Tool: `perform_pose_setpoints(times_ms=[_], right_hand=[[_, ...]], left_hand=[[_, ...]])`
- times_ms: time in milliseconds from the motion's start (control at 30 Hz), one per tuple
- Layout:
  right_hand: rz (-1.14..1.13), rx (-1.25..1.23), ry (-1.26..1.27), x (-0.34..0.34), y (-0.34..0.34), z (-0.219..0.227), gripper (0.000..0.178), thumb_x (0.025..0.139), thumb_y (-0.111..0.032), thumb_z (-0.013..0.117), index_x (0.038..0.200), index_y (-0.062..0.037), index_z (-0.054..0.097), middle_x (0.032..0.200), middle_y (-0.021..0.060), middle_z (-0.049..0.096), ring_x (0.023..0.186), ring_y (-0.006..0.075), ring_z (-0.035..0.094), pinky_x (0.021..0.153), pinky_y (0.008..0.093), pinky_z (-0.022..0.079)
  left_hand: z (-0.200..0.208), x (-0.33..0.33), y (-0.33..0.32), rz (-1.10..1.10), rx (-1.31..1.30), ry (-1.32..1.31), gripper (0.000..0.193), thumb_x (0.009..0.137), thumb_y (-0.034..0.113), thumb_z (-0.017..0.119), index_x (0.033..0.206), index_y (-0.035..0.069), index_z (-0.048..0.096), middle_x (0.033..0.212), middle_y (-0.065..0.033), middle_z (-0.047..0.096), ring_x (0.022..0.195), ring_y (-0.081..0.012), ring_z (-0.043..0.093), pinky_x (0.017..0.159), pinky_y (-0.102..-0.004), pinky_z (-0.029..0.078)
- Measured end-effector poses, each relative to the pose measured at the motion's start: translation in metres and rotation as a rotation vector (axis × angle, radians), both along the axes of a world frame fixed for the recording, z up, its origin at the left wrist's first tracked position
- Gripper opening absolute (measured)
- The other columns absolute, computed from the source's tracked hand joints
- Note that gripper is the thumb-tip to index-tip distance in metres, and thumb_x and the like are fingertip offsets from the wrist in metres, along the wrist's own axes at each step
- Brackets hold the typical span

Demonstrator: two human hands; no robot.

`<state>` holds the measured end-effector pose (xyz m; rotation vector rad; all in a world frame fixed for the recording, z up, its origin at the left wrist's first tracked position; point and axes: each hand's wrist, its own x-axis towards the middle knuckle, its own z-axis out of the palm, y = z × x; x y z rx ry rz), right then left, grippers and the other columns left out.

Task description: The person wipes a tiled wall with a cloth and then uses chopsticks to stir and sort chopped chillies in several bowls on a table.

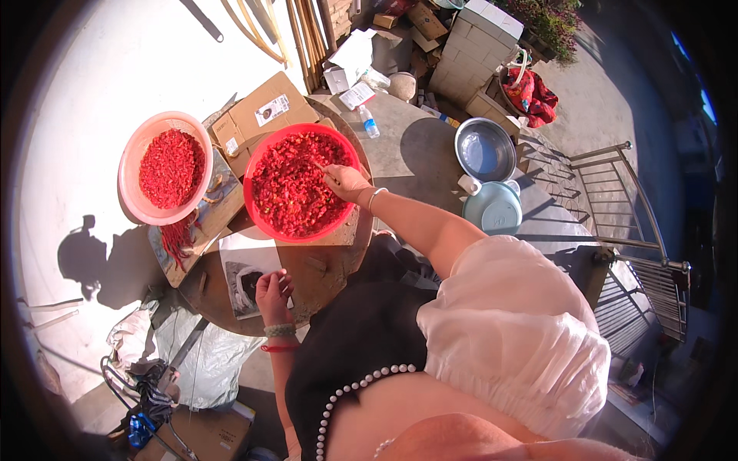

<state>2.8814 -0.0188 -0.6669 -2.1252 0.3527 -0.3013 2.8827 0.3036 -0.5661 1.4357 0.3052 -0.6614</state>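
A red basin full of chopped red chili peppers stands on a round brown table. My right hand reaches over its right side, fingers closed around a thin stick-like utensil whose tip meets the chilies. Most of the utensil is hidden by my fingers. Below the basin, my left hand hovers by a printed sheet, its fingers loosely bent and apart, with nothing visible in them. A pink colander with more chopped chilies sits to the left. Long whole chilies lie under its edge.
Behind the red basin lies a flattened cardboard box. A water bottle is on the far side. To the right are a metal basin, a light blue basin and a metal railing. Plastic sheeting lies at lower left.
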Motion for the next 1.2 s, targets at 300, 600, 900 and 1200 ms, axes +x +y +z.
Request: perform_pose_setpoints(times_ms=[300,600,900,1200], right_hand=[[0.200,0.202,0.026,0.029,0.089,0.016,0.027,0.090,-0.023,0.053,0.108,-0.0052,0.060,0.095,0.0193,0.064,0.087,0.0349,0.062,0.076,0.0420,0.050],[-0.027,0.320,-0.007,0.048,0.011,-0.008,0.028,0.089,-0.023,0.057,0.110,-0.0053,0.062,0.085,0.0186,0.065,0.081,0.0300,0.064,0.073,0.0368,0.048],[-0.133,0.373,-0.025,0.046,0.017,-0.022,0.027,0.089,-0.024,0.060,0.106,-0.0037,0.063,0.084,0.0140,0.066,0.075,0.0205,0.062,0.071,0.0306,0.049],[0.178,0.536,0.063,0.043,0.103,0.010,0.023,0.091,-0.020,0.057,0.107,-0.0039,0.063,0.071,0.0012,0.054,0.064,0.0086,0.047,0.058,0.0254,0.041]], left_hand=[[0.005,0.014,-0.020,-0.053,0.013,-0.019,0.009,0.096,0.013,0.051,0.101,0.006,0.054,0.097,-0.0080,0.064,0.080,-0.0155,0.063,0.064,-0.0257,0.052],[0.016,0.026,-0.007,-0.039,0.004,-0.095,0.012,0.096,0.017,0.051,0.103,0.008,0.055,0.103,-0.0075,0.065,0.085,-0.0160,0.064,0.073,-0.0286,0.052],[0.011,0.016,0.003,0.015,-0.013,-0.054,0.010,0.096,0.016,0.053,0.101,0.008,0.056,0.100,-0.0067,0.066,0.085,-0.0164,0.065,0.072,-0.0284,0.052],[0.014,0.014,0.005,0.037,0.023,-0.047,0.011,0.096,0.016,0.052,0.102,0.008,0.056,0.102,-0.0078,0.066,0.087,-0.0170,0.064,0.074,-0.0291,0.052]])
